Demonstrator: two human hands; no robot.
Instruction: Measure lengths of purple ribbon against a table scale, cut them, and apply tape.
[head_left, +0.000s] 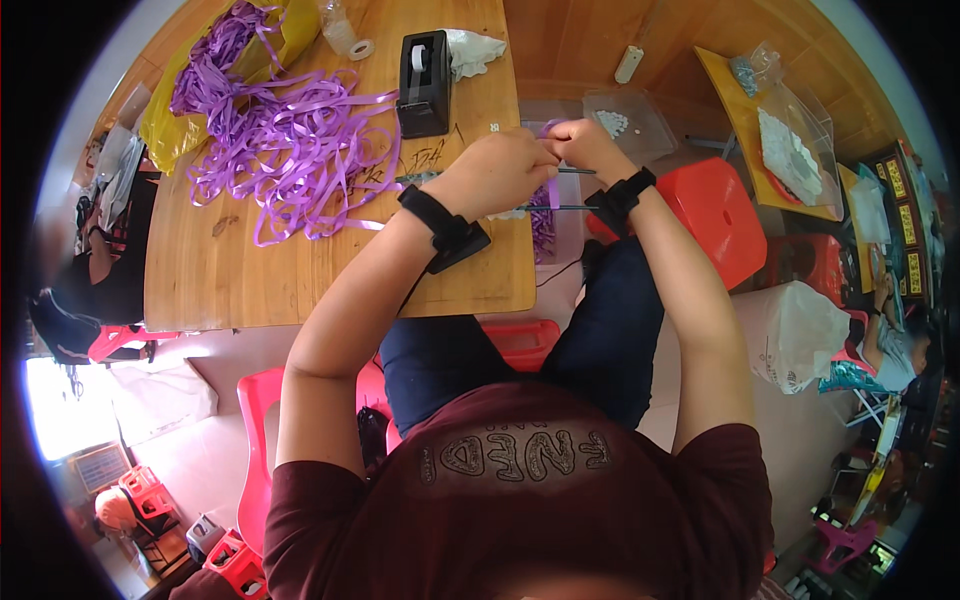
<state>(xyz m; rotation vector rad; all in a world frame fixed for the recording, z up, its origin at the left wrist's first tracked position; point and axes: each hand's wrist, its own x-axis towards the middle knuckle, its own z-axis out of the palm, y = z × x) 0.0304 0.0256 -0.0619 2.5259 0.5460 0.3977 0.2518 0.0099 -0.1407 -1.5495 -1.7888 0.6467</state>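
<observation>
Right hand (pixel 590 146)'s curled tight, looks like it's pinching a flat purple ribbon strip (pixel 546 129) right beside the left hand (pixel 505 172), fingers bent, hold hidden. Probably mid-ribbon-wrangling over thin dark rods (pixel 570 207); next bit likely wants steady tension. Shiny purple ribbon heap (pixel 310 150)'s on the wooden table (pixel 240 280).
</observation>
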